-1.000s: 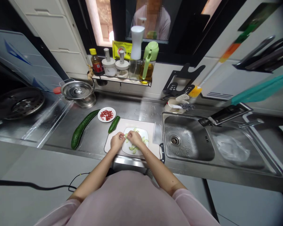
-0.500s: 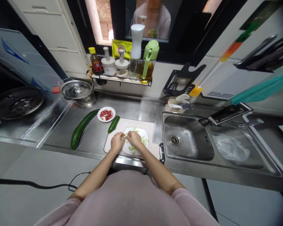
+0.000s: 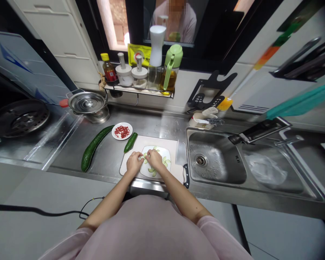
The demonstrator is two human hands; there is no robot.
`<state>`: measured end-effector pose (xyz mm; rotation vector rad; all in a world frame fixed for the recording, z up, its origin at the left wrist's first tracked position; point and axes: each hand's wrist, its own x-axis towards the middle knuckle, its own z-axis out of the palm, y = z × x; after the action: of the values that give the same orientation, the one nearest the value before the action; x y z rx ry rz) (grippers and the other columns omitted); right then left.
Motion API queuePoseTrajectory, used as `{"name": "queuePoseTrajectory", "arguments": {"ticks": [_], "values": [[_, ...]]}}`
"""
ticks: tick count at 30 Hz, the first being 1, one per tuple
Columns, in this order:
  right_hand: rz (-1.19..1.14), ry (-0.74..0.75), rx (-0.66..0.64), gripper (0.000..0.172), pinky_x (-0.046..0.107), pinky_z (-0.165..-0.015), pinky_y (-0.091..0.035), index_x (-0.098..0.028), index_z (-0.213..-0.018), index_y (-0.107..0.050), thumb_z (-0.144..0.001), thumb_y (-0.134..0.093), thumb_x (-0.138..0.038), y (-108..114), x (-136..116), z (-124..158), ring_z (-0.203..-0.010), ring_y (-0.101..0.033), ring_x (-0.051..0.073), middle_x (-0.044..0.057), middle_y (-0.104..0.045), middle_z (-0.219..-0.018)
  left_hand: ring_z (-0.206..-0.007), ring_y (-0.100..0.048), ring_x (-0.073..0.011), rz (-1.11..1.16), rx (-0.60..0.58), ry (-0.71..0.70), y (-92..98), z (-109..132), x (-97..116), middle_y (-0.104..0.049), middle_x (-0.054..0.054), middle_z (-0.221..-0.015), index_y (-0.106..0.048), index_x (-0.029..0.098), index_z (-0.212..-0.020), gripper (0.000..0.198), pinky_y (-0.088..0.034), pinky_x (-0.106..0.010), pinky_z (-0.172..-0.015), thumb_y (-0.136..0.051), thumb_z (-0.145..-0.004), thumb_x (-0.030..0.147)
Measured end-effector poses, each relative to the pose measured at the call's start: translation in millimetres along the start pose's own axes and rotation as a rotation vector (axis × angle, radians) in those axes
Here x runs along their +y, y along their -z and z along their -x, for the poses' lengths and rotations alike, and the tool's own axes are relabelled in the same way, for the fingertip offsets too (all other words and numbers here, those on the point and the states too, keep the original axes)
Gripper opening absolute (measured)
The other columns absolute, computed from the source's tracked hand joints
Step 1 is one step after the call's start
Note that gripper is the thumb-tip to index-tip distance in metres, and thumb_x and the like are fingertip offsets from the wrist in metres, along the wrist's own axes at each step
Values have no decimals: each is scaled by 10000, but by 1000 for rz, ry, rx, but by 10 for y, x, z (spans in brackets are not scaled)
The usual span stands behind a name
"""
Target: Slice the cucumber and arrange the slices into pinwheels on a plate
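Observation:
A white square plate [image 3: 158,173] lies on a pale cutting board [image 3: 128,167], with curved cucumber slices [image 3: 166,161] set out on it in small fans. My left hand [image 3: 134,162] is over the plate's left edge, thumb and fingers pinched on a small pale green cucumber slice. My right hand [image 3: 154,159] reaches over the plate from the right, its fingertips also closed at a cucumber slice close to the left fingertips. The fingers partly hide these slices. A cut piece of cucumber [image 3: 130,143] rests at the board's upper left corner.
A cleaver [image 3: 181,153] lies along the board's right side, beside the sink [image 3: 216,159]. To the left are a whole cucumber [image 3: 95,148] and a small dish [image 3: 113,132] of red bits. A lidded steel pot [image 3: 93,108] and a condiment rack [image 3: 141,91] stand behind.
My left hand has drawn slightly left, leaving a little more gap between the two hands' fingertips. My right hand is almost in the same place. The surrounding things have not moved.

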<state>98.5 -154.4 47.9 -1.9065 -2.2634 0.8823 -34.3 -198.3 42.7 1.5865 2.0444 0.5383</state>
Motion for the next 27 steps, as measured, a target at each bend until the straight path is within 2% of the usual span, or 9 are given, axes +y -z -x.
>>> {"name": "queuePoseTrajectory", "arguments": {"ticks": [3,6,13,20,27], "values": [[-14,0,11,193,252,-656,-345,-196,-997,-625,-882,-529,-318,37,-8,3,-869,-574,175,77,-609,-1062,-812,-574,-169,-1,2,1,12,12,7,-633,-35,-983,-679,230,-913,136,-376,-261,-693,-612,-809,285],[-66,-12,81,194,252,-681,-351,-197,-986,-633,-890,-512,-315,153,29,15,-874,-565,171,74,-617,-1042,-816,-575,-164,-6,15,10,24,7,8,-637,-29,-992,-682,235,-922,145,-388,-261,-710,-604,-814,292],[-280,-16,295,196,231,-667,-359,-198,-856,-651,-860,-493,-313,431,334,143,-750,-544,142,15,-638,-822,-842,-582,-166,-26,25,17,18,-29,38,-620,-23,-978,-683,248,-930,175,-404,-262,-713,-626,-811,362],[-390,-19,412,248,241,-666,-384,-203,-810,-656,-824,-473,-370,408,599,310,-720,-559,154,7,-646,-755,-877,-573,-182,-65,12,15,-34,-81,63,-596,-24,-975,-668,254,-884,157,-394,-266,-686,-645,-804,387],[-374,-49,426,266,239,-653,-393,-192,-821,-660,-836,-456,-363,417,708,418,-704,-571,155,14,-651,-738,-901,-571,-185,-92,2,23,-92,-132,28,-588,-24,-970,-660,256,-870,161,-396,-267,-703,-649,-807,404]]}}
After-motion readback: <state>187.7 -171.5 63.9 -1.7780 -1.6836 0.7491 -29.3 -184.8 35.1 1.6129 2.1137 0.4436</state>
